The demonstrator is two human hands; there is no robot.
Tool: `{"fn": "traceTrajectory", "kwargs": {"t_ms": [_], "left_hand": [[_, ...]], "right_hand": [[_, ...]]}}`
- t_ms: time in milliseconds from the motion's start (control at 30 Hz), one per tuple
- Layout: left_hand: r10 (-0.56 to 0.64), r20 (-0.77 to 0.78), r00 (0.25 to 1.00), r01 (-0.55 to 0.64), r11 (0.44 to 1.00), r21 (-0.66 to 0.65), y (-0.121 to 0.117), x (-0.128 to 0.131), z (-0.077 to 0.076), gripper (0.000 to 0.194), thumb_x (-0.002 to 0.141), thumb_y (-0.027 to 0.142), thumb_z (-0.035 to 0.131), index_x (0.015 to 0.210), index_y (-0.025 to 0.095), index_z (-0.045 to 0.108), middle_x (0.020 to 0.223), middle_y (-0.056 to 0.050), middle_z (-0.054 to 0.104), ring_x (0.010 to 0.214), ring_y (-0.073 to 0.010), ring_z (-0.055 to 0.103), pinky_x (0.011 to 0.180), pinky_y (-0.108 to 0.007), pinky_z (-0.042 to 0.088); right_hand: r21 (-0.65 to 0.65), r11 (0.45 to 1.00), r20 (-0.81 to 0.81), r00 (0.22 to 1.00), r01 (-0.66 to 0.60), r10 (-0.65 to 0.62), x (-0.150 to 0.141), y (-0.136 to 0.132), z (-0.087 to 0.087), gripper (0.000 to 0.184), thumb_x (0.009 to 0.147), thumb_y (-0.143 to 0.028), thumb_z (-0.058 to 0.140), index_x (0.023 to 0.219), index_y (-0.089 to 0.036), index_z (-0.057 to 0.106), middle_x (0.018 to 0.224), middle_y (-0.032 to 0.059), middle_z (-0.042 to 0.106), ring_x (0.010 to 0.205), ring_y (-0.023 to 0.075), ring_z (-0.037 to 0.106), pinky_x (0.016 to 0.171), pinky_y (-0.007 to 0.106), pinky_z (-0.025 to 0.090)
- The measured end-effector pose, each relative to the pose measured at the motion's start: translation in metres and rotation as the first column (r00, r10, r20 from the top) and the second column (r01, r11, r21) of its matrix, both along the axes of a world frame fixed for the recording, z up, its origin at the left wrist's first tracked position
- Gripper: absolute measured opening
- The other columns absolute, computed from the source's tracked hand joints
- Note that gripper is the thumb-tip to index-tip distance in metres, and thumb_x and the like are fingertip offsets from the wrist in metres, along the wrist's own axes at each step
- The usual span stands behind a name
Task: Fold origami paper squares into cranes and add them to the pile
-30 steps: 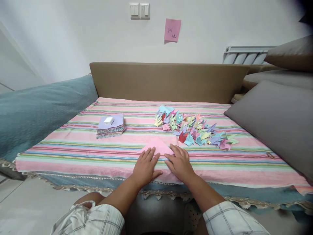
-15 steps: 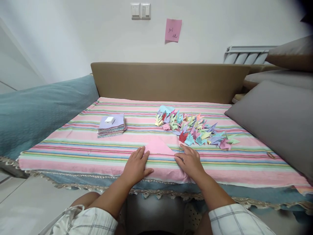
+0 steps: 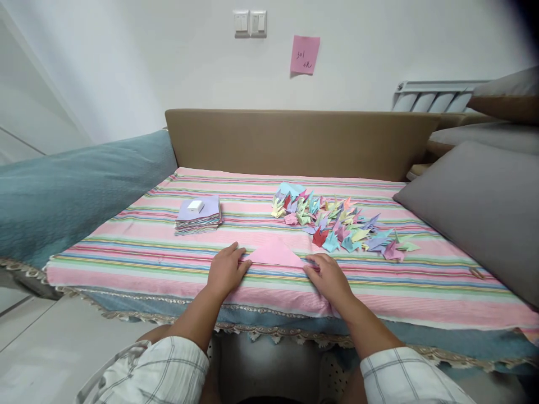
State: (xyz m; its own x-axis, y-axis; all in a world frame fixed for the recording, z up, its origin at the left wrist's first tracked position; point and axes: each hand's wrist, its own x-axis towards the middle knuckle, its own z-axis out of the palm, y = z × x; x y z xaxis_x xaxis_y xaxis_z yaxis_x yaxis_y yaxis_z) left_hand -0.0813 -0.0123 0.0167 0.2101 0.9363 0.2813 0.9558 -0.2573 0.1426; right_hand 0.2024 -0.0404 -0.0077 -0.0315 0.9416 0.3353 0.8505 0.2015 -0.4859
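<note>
A sheet of pink origami paper [image 3: 275,253], folded into a triangle, lies on the striped cloth with its long edge towards me. My left hand [image 3: 227,270] is at the left corner, thumb and forefinger closing on the tip. At the opposite corner, my right hand [image 3: 330,276] pinches the paper between thumb and fingers. Beyond the right hand lies a spread of folded paper cranes [image 3: 337,224] in many colours. A stack of square paper [image 3: 199,223] stands back left, topped by a small white block [image 3: 195,206].
Grey cushions [image 3: 475,207] are piled at the right, and a blue-covered armrest [image 3: 92,185] runs along the left. A brown backrest [image 3: 295,143] closes off the far side. One small brown object [image 3: 476,273] lies on the striped cloth [image 3: 138,264] near the cushion.
My left hand has drawn back leftward from lying flat on the paper's edge to its corner. The right hand's fingers have curled in at the right corner. The view has shifted slightly.
</note>
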Motion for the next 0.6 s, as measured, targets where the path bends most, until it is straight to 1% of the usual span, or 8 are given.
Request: {"fn": "traceTrajectory", "kwargs": {"t_ms": [133,267,400,467,600], "left_hand": [[0.001,0.017,1.0,-0.001,1.0,0.023,0.002,0.008,-0.002,0.035,0.08,0.041,0.051,0.109,0.025,0.063,0.13,-0.009,0.051,0.115,-0.027,0.05,0.098,-0.042,0.038],[0.01,0.059,0.998,-0.009,1.0,-0.004,0.001,0.011,-0.003,0.032,0.079,0.038,0.053,0.106,0.026,0.065,0.132,-0.008,0.05,0.116,-0.0277,0.049,0.098,-0.046,0.036],[0.026,0.123,0.992,-0.022,0.999,-0.031,0.001,0.012,-0.003,0.027,0.078,0.035,0.054,0.101,0.029,0.066,0.132,-0.005,0.05,0.118,-0.028,0.048,0.1,-0.052,0.031],[0.035,0.151,0.988,-0.03,0.999,-0.038,0.001,0.012,-0.003,0.028,0.077,0.035,0.055,0.102,0.029,0.065,0.132,-0.005,0.05,0.118,-0.0276,0.047,0.101,-0.053,0.03],[0.05,0.168,0.985,-0.042,0.998,-0.05,0.001,0.014,-0.003,0.029,0.077,0.035,0.055,0.104,0.028,0.064,0.132,-0.006,0.05,0.12,-0.0273,0.046,0.102,-0.053,0.027]], "right_hand": [[-0.009,1.0,0.014,1.0,0.008,-0.008,-0.004,0.004,-0.006,0.034,0.079,-0.03,0.054,0.11,-0.02,0.062,0.105,0.008,0.062,0.098,0.0221,0.054,0.087,0.034,0.041],[-0.012,1.0,0.029,1.0,0.007,-0.007,-0.005,0.006,-0.009,0.03,0.078,-0.03,0.055,0.106,-0.023,0.065,0.105,0.0069,0.061,0.098,0.0221,0.054,0.086,0.035,0.041],[0.0,1.0,0.009,1.0,-0.006,0.006,-0.006,0.006,-0.009,0.026,0.077,-0.028,0.056,0.101,-0.025,0.067,0.103,0.0057,0.062,0.094,0.0209,0.055,0.083,0.034,0.042],[0.007,1.0,0.006,1.0,-0.001,0.001,-0.006,0.007,-0.01,0.026,0.077,-0.027,0.056,0.101,-0.025,0.066,0.104,0.0056,0.062,0.094,0.0208,0.055,0.082,0.034,0.042],[-0.001,1.0,0.03,1.0,0.005,-0.005,-0.007,0.006,-0.01,0.03,0.078,-0.029,0.056,0.106,-0.027,0.064,0.108,0.0054,0.06,0.098,0.0219,0.054,0.084,0.036,0.041]]}}
